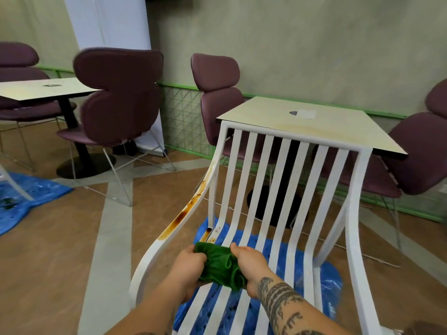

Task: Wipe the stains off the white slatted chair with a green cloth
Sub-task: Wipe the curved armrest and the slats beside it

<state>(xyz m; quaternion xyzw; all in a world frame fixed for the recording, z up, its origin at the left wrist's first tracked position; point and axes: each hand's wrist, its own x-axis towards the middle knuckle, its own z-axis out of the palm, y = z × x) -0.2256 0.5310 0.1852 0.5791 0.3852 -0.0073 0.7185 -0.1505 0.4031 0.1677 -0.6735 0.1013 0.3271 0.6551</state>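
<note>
The slatted chair is white throughout; seat and back form a pattern of parallel slats with open gaps. Stains on its left armrest grade from amber to dark brown, with speckled spots higher up. The cloth is solid green. The plastic sheet under the chair is bright blue. The desk has a pale cream top with a black edge. The upholstered chairs are plum purple. The floor is brown with grey bands. The right forearm bears black tattoo patterns.
</note>
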